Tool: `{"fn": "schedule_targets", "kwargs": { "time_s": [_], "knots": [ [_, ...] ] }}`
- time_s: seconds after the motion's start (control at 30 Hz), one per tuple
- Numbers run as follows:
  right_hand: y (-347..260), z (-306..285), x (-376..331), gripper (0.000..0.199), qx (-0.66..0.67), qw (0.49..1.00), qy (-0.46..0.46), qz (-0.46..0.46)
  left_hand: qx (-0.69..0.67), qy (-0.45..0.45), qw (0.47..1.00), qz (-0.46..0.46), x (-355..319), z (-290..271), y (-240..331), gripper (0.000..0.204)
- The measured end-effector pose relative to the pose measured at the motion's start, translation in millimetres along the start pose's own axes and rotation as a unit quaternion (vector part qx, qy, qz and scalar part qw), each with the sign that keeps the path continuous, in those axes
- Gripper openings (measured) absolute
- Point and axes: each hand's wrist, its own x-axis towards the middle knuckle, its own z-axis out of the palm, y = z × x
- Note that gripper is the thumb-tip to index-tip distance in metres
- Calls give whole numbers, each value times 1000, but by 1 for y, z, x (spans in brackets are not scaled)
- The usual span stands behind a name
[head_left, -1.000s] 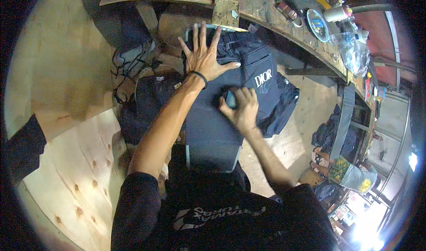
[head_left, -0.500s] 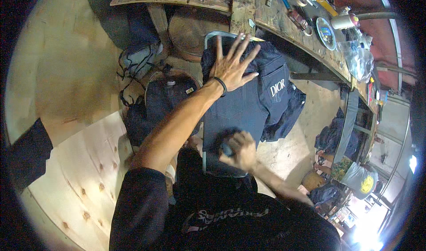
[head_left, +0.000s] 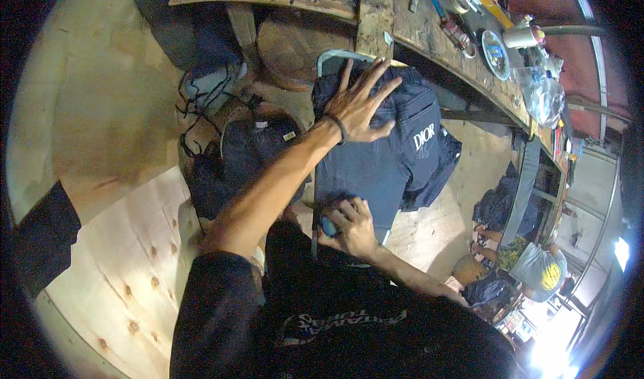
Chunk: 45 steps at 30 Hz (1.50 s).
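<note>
A dark navy denim garment point(head_left: 369, 168) is stretched flat over a narrow board with a pale metal rim point(head_left: 333, 58). My left hand point(head_left: 359, 111) lies on its far part with the fingers spread, a dark band around the wrist. At the near end of the board, my right hand point(head_left: 352, 228) is curled around a small rounded blue object point(head_left: 329, 226) and presses it to the cloth. Its exact kind cannot be made out. A pocket with white lettering point(head_left: 424, 137) hangs with bunched cloth over the board's right side.
A worn wooden workbench point(head_left: 429, 40) carries tape rolls, a plate point(head_left: 495, 53), a thread cone point(head_left: 523, 37) and a plastic bag point(head_left: 542, 97). Left of the board stands a round container point(head_left: 258, 137) with dark cloth. Another person in a grey shirt point(head_left: 540, 268) sits at the lower right.
My right hand has shifted slightly left with the blue object, and its blur has lessened. The left hand stays spread on the garment. The whole view has shifted slightly.
</note>
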Motion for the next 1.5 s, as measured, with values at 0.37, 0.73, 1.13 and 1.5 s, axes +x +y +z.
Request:
{"fn": "schedule_targets", "kwargs": {
  "time_s": [0.37, 0.73, 1.13, 1.5],
  "knots": [
    [59, -57, 78, 49, 44, 996, 58, -55, 126, -69, 989, -36, 9, 4, -16, 120],
    [69, -91, 25, 44, 213, 882, 218, 360, 183, 143, 970, -75, -6, -14, 3, 89],
    [74, -48, -129, 58, 123, 926, 66, 350, -173, 74, 841, -507, -313, 89, 158, 81],
    [-71, -28, -183, 104, 110, 968, 46, 223, 178, 221, 906, -314, -298, -72, 171, 28]
  ]
}}
